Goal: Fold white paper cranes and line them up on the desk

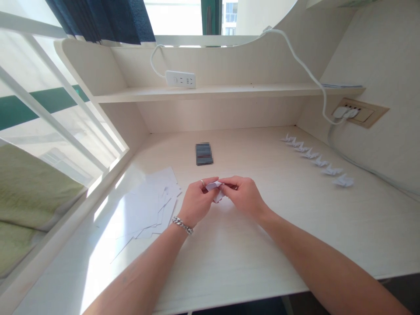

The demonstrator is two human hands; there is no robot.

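Observation:
A small folded piece of white paper (214,186) is pinched between both hands above the middle of the desk. My left hand (198,197), with a ring and a chain bracelet, grips its left side. On the right side, the thumb and fingers of my right hand (243,192) close on the same paper. Fingers hide much of the folds. Left of my hands lies a loose stack of white paper sheets (144,210). A row of several folded paper cranes (320,162) runs along the right side of the desk.
A dark phone-like object, partly blurred (204,154), lies beyond my hands. A white power strip (180,79) sits on the shelf (223,91) at the back. A white cable (303,63) hangs down to the wall socket (361,113) at right. White rails (59,83) border the left side.

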